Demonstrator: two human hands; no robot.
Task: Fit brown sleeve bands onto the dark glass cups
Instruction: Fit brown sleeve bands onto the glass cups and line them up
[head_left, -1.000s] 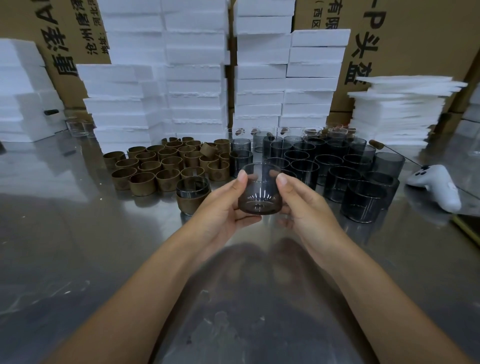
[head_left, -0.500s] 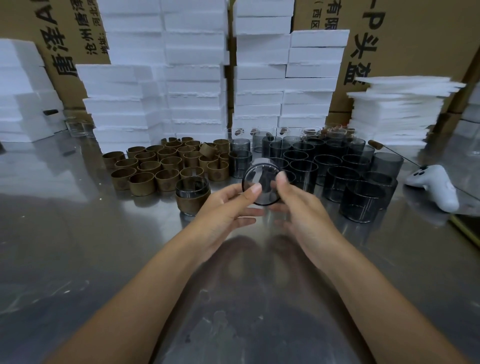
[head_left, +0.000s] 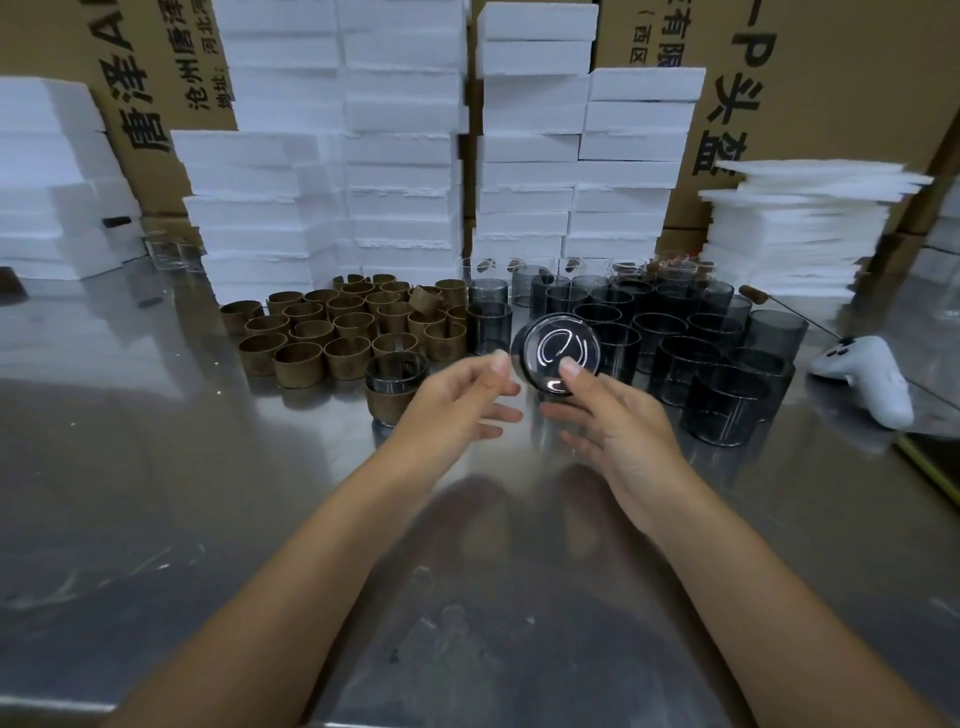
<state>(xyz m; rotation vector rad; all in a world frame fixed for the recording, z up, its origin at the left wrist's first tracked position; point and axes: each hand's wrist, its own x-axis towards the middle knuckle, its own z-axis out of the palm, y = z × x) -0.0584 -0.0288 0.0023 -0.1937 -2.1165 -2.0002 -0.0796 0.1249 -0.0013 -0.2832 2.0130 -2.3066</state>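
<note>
Right hand (head_left: 618, 421): pinches dark cup (head_left: 558, 348), thumb on its base; cup tipped sideways, base toward camera, above table (head_left: 156, 493).
Left hand (head_left: 457, 400): fingers loose, thumb just beside cup's edge; contact unclear.
Banded cup (head_left: 396, 387): upright, left of hands.
Bands (head_left: 343, 327): clustered behind, beside bare cups (head_left: 701, 338).

cup (head_left: 558, 348) tipped base-forward; left hand (head_left: 457, 400) now off it

One wide-angle view from the person's head looks forward and down across the table (head_left: 156, 467). The left hand (head_left: 452, 402) and right hand (head_left: 623, 426) sit close at centre frame, with foam stacks (head_left: 405, 156) along the top.
</note>
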